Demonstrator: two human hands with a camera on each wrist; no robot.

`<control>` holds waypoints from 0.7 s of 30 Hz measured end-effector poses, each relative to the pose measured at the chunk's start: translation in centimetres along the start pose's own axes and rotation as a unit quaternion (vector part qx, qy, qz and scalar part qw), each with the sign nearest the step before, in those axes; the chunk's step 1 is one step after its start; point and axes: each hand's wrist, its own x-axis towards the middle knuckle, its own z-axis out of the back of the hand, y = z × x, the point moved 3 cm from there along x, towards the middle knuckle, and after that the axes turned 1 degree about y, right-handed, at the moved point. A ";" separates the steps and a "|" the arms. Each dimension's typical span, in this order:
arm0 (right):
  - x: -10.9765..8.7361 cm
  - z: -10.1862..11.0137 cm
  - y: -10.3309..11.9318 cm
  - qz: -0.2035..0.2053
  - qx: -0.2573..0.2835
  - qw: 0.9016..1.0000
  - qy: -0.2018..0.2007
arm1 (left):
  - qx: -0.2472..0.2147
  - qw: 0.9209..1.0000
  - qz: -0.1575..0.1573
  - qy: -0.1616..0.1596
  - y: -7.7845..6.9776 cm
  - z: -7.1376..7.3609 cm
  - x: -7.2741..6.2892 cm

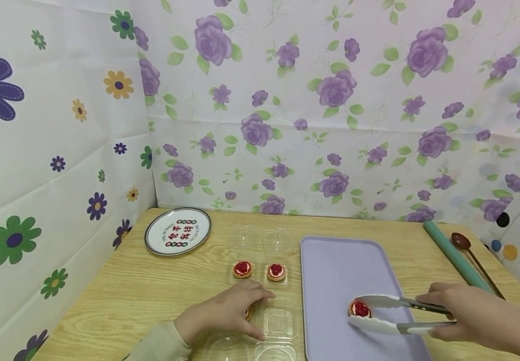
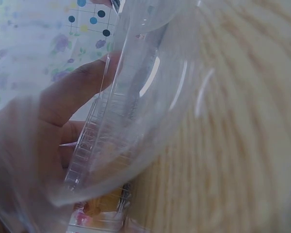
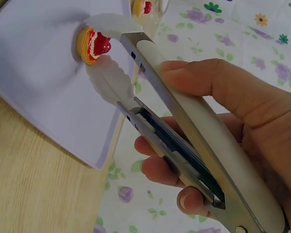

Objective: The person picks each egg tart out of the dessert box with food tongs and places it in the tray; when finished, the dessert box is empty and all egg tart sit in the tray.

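Note:
My right hand grips a pair of tongs with pale scalloped tips. Those tips stand on either side of a red-topped tart on the lilac tray. My left hand spans one compartment of a near clear plastic container, thumb and fingers at its edges. In the left wrist view the thumb lies against the wall of the clear container. A tart sits in that compartment, mostly hidden by the hand. The compartment to its right holds nothing, and the clear lids lie folded toward me.
Beyond the left hand, two tarts sit in clear containers with raised or folded-back lids. A round plate with red lettering lies at the back left. A green rolling pin and a brown spoon lie at the right.

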 end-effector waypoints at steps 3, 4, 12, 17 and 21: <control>0.0 -0.1 -0.1 -0.010 0.011 1.000 0.001 | 0.002 1.000 0.001 0.000 -0.1 0.1 0.0; 0.0 -0.1 -0.1 -0.014 0.016 1.000 0.002 | 0.004 1.000 0.001 -0.001 -0.1 0.1 0.0; -0.8 -0.4 -0.4 -0.037 0.027 0.999 0.004 | 0.024 1.000 -0.005 0.002 -0.4 0.2 0.2; -1.2 -0.5 -0.4 -0.050 -0.007 0.999 0.004 | 0.024 1.000 0.004 0.009 -0.4 0.3 0.2; -1.4 -0.8 -0.4 -0.033 -0.026 0.999 -0.010 | 0.027 1.000 0.006 0.011 -0.4 0.3 0.1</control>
